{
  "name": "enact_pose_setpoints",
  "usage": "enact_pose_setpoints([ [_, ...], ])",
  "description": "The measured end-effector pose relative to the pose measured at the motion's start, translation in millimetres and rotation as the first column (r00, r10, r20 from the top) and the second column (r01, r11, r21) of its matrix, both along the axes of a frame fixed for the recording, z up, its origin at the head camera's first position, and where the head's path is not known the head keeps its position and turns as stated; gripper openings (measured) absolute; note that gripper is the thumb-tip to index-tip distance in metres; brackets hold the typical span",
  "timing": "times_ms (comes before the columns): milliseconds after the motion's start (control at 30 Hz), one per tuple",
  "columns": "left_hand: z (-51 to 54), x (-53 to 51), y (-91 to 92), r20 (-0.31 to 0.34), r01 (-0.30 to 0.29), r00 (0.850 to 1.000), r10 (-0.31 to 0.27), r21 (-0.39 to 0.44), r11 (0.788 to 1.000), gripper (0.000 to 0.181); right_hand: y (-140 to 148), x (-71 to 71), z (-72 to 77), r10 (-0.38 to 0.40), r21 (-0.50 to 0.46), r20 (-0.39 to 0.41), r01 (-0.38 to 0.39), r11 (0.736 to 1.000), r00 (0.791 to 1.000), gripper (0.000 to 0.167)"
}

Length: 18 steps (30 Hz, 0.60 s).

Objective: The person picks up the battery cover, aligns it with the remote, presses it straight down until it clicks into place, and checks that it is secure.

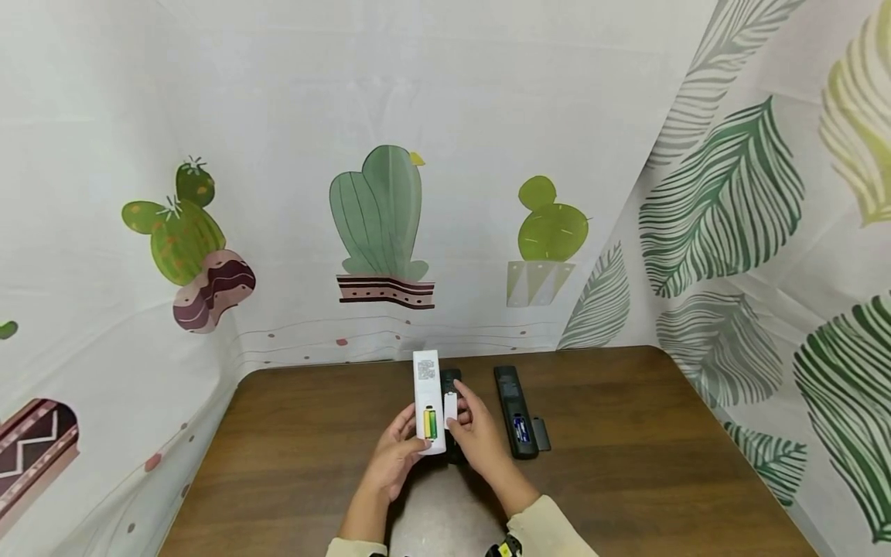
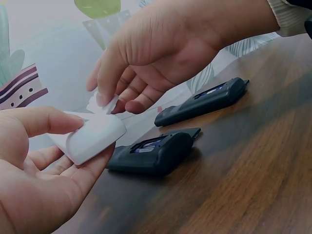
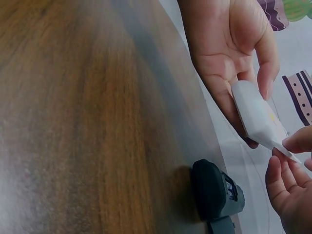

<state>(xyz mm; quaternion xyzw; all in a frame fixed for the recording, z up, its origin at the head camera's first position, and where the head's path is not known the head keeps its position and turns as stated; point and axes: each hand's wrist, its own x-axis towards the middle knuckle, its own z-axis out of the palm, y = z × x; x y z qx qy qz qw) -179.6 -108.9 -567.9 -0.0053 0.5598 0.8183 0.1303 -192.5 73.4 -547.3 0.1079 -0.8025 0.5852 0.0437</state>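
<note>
White remote [image 1: 426,393] and cover [image 1: 450,407]
The remote is gripped by the left hand [image 1: 394,458], the cover is pinched by the right hand [image 1: 480,435].

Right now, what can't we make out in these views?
- Head: small print on the white remote, too small to read.
- Head: middle of the nearer black remote, hidden by the white cover and right hand.
- Left wrist: batteries, out of sight beyond the white remote's end.
- Right wrist: right hand, cut off by the right edge.
</note>
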Motion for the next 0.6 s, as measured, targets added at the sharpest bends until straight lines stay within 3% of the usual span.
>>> enact_pose_setpoints([
  [133, 0.9, 1.1, 0.9, -0.001, -0.001, 1.0, 0.001, -0.003, 1.0, 0.082, 1.6, -1.2, 0.2, 0.0, -0.04, 0.018, 0.001, 0.999, 1.0, 0.068],
  [400, 1.0, 1.7, 1.2, 0.005, 0.008, 1.0, -0.008, -0.005, 1.0, 0.082, 4.2, -2.6, 4.1, -0.025, -0.063, 0.055, 0.028, 0.998, 0.998, 0.06],
  [600, 2.0, 0.8, 0.8, 0.001, 0.022, 1.0, -0.022, 0.006, 1.0, 0.082, 3.3, -2.7, 6.8, 0.019, -0.158, 0.084, -0.006, 0.987, 0.996, 0.059],
])
